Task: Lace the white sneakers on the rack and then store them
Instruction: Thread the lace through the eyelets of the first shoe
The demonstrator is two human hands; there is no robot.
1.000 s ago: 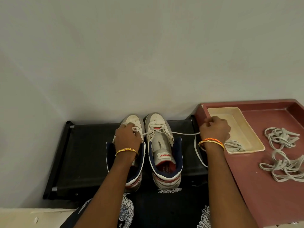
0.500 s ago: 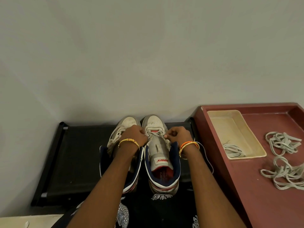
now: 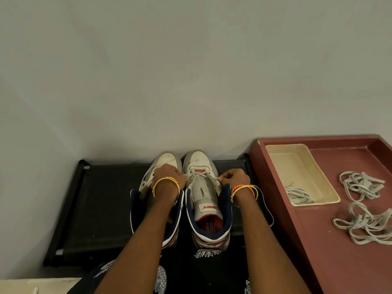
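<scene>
Two white high-top sneakers with navy collars stand side by side on a black rack, toes toward the wall. The right sneaker is partly laced with a white lace whose free end trails down past my right wrist. My left hand lies over the left sneaker and pinches the lace at the right sneaker's left eyelets. My right hand pinches the lace at the right eyelets. The left sneaker's tongue is hidden by my arm.
A dark red tray sits to the right of the rack. It holds a cream shallow dish with a coiled lace inside, plus two loose bundles of white laces. A plain wall rises right behind the rack.
One second ago my right hand was out over the red tray's edge pulling the lace taut. It has come back to the right sneaker's eyelets, and my left hand has shifted toward that shoe.
</scene>
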